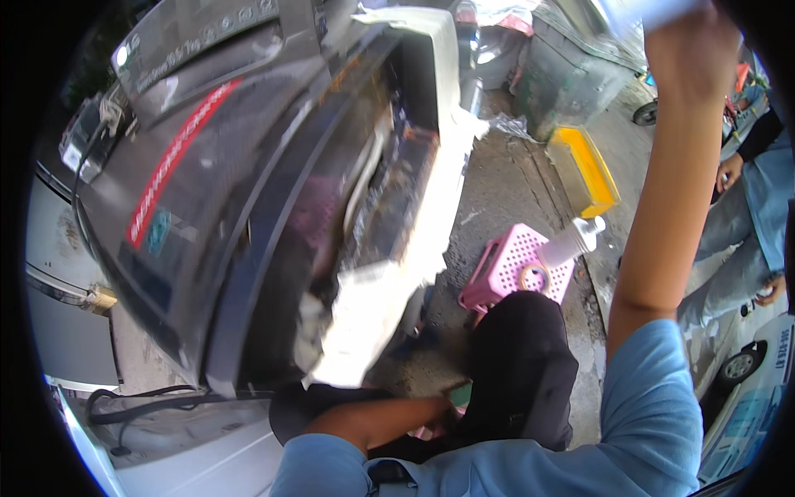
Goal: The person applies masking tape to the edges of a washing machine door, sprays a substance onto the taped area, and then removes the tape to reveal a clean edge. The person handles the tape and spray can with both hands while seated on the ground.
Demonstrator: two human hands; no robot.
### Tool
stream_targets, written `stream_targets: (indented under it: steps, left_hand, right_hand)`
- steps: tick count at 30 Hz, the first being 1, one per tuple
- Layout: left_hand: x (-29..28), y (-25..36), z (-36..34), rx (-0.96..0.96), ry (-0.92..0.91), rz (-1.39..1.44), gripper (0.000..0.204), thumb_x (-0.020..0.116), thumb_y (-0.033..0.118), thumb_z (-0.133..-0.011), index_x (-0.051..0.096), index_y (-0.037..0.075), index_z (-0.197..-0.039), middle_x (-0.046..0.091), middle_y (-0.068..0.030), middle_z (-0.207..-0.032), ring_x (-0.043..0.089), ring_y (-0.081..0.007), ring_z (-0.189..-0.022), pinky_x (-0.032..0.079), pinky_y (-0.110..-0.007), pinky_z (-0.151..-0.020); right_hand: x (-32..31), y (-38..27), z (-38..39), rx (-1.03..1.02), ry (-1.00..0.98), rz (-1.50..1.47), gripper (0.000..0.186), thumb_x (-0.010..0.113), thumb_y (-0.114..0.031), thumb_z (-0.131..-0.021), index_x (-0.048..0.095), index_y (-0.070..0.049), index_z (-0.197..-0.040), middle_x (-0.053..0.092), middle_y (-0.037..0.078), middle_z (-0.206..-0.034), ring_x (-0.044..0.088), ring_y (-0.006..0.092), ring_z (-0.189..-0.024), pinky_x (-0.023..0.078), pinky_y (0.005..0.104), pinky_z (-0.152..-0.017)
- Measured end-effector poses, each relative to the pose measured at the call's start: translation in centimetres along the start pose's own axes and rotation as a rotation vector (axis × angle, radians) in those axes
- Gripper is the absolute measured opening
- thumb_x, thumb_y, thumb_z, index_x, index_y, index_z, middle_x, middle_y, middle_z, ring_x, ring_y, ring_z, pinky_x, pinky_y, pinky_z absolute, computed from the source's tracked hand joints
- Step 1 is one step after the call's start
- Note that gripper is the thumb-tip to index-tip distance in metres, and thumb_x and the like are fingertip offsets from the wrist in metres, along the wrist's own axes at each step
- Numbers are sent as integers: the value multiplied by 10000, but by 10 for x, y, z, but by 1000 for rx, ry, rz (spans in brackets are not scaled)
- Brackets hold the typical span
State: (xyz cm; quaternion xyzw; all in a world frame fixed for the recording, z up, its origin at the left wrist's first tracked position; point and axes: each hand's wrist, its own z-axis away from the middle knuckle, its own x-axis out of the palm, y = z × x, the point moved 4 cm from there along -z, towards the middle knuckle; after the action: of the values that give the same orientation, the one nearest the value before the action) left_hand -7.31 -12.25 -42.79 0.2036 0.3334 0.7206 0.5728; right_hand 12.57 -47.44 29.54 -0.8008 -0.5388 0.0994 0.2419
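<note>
A grey top-loading washing machine (pixel 178 166) with a red sticker strip fills the left half, apparently tipped, its edge (pixel 422 215) wrapped in torn, pale tape or sheeting. My right hand (pixel 691 50) is raised at the top right beside a blurred pale, bluish object (pixel 629 12); whether the fingers grip it is unclear. My left hand (pixel 443 414) is low between my dark-trousered legs, beside a small green object (pixel 460 395) and something pink, its fingers mostly hidden. A pink perforated stool (pixel 505 265) stands ahead of my knee, with a plastic bottle (pixel 563 248) and a tape roll (pixel 534 279) on it.
A yellow tray (pixel 584 174) and a grey-green bin (pixel 555 74) are beyond the stool. A person in blue (pixel 749 224) stands at the right, near a white vehicle (pixel 749 389). White appliances (pixel 62 323) and black hoses (pixel 145 414) lie to my left.
</note>
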Motion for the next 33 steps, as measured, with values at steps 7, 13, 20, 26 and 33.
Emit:
stream_targets:
  steps: [7,13,20,26,33]
  left_hand:
    - [-140,57,164,-467,572,-161,541,726,468,-900,700,126,-1318,757,-179,-1166,739,-364,-1047,584,-501,-921]
    - [-127,166,318,23,1279,36,611,666,386,-980,523,72,-1484,737,-218,-1126,725,-407,-1008,569,-489,-883]
    - [-68,164,366,92,1431,362,522,683,207,-1002,538,10,-1463,747,-188,-1149,748,-298,-1021,568,-404,-901]
    - [-71,217,403,93,1816,1,216,760,60,-900,741,-10,-1103,776,-142,-975,760,-314,-951,597,-390,-853]
    - [-122,287,435,-632,1676,-812,509,767,161,-874,651,-9,-1339,644,-214,-1397,603,-394,-1323,431,-542,-1133]
  right_hand:
    - [-7,-17,242,456,-225,448,1016,880,-340,-722,365,-120,-1570,658,126,-1200,669,281,-1111,612,461,-908]
    - [-36,-18,314,592,227,446,685,779,-157,-901,456,-96,-1502,632,159,-1266,606,271,-1234,507,437,-1043]
    - [15,-13,329,741,33,112,697,851,-163,-842,508,-71,-1442,633,150,-1257,678,202,-1071,577,369,-838]
    - [10,8,350,808,-7,-60,1019,958,-366,-718,399,-125,-1535,618,163,-1301,682,216,-1023,591,380,-868]
    - [11,-4,381,896,-312,51,873,908,-130,-792,461,-113,-1542,582,86,-1325,570,177,-1233,468,343,-1051]
